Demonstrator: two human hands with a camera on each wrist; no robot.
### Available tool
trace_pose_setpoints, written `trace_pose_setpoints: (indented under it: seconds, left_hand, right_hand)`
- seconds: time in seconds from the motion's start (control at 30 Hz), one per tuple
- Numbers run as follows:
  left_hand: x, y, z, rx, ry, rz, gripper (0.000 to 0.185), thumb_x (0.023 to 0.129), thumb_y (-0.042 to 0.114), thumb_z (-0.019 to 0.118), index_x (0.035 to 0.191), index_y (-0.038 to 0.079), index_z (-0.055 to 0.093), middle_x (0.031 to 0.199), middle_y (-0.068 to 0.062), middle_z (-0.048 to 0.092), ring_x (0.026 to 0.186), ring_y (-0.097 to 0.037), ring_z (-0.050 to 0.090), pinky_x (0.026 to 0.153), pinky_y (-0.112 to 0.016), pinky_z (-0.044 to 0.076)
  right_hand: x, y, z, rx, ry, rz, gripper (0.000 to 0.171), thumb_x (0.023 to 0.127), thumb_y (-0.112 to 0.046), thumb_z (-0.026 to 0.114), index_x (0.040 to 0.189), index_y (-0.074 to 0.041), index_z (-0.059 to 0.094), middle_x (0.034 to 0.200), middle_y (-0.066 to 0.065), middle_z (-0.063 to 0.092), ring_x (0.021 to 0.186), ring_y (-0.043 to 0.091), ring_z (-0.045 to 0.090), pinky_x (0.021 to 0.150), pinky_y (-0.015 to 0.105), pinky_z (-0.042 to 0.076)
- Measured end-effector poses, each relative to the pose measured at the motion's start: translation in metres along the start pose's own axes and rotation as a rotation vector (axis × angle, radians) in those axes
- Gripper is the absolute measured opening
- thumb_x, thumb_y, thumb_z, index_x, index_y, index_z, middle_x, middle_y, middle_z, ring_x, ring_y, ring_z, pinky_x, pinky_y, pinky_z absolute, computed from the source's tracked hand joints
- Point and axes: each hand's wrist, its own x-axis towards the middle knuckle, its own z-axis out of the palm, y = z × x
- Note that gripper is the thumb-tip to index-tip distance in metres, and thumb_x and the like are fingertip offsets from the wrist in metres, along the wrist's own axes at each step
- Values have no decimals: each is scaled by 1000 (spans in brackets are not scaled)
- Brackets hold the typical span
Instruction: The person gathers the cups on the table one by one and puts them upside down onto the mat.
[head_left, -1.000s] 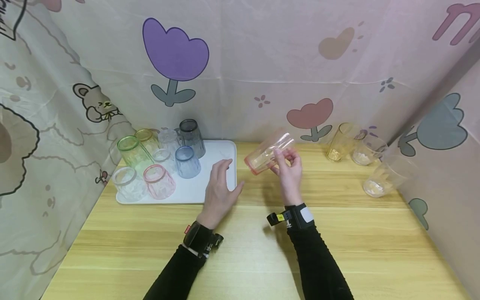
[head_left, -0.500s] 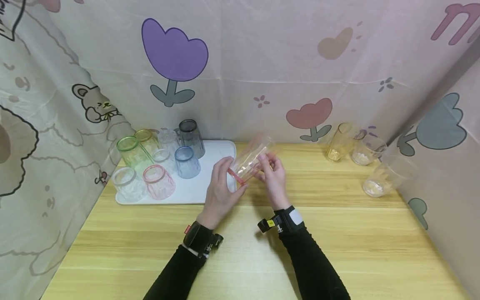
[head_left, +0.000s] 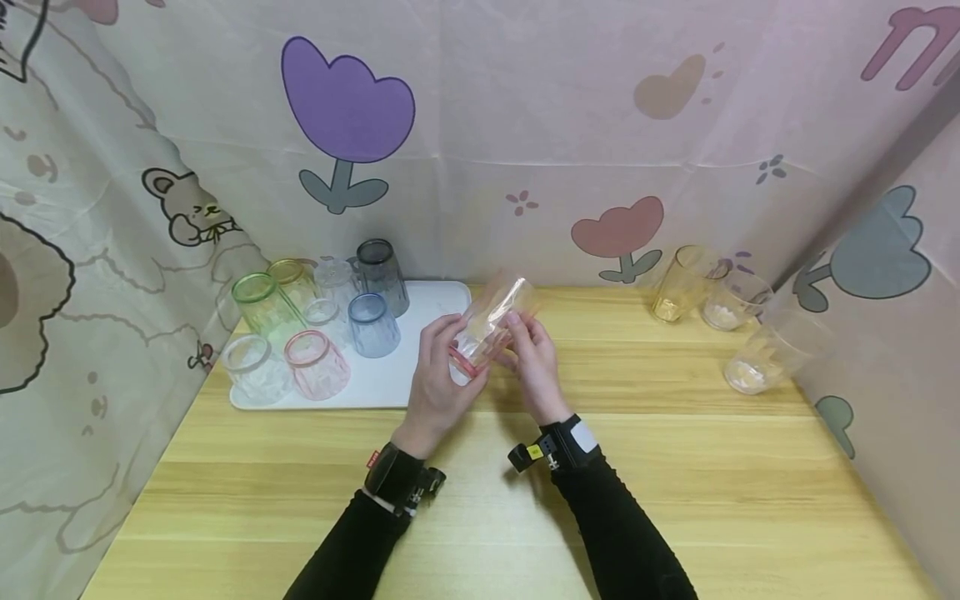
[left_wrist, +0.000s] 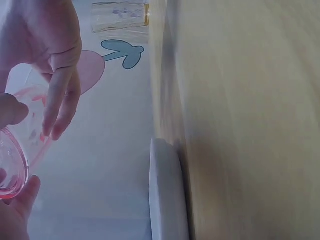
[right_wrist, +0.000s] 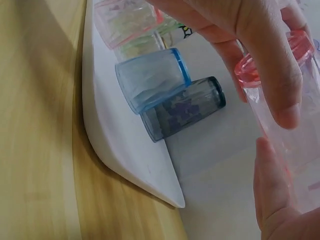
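A clear tumbler with a pink rim (head_left: 491, 321) is tilted in the air just right of the white tray (head_left: 423, 383), rim toward me. My left hand (head_left: 456, 350) grips its rim end, thumb underneath. My right hand (head_left: 513, 342) holds its side, fingers curled over the wall. The right wrist view shows the same tumbler (right_wrist: 295, 135) between that hand's fingers (right_wrist: 260, 45) and thumb. In the left wrist view its pink rim (left_wrist: 12, 165) sits at the lower left among fingers (left_wrist: 60, 95).
On the tray stand several upturned cups: green (head_left: 258, 302), yellow (head_left: 292, 279), dark grey (head_left: 381, 268), blue (head_left: 371, 323), pink (head_left: 315, 362) and clear ones (head_left: 255, 367). An amber glass (head_left: 678, 283) and two clear glasses (head_left: 731, 300) (head_left: 772, 350) stand at the table's back right. Curtains close in the back and sides.
My right hand carried the tumbler left and lower, toward the tray's edge. My left hand rose off the table by the tray and took hold of the rim end.
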Motion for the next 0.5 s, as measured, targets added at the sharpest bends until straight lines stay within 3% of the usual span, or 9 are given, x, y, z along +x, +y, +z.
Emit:
trace_pose_setpoints:
  seconds: [0.1, 0.33, 0.5]
  left_hand:
    - [3, 1, -4, -10, 8, 9, 77, 72, 3, 90, 137, -3, 48, 141, -23, 49, 114, -35, 60, 87, -41, 61]
    - [15, 2, -21, -35, 17, 20, 75, 70, 4, 93, 132, -3, 51, 136, -24, 51, 101, -32, 62, 84, -40, 60]
    - [25, 4, -37, -20, 40, 17, 71, 73, 8, 93, 133, -1, 55, 133, -23, 51, 109, -34, 57, 89, -38, 56]
  right_hand:
    - [1, 0, -1, -7, -23, -11, 59, 106, -39, 55, 148, 3, 46, 142, 20, 55, 115, 24, 65, 88, 34, 61]
    - [3, 0, -3, -15, -63, -32, 62, 110, -52, 40, 138, 1, 55, 129, 14, 57, 99, 19, 68, 80, 39, 64]
    - [5, 6, -5, -109, -103, -45, 68, 111, -53, 31, 143, 3, 54, 136, 20, 56, 112, 39, 64, 82, 42, 63]
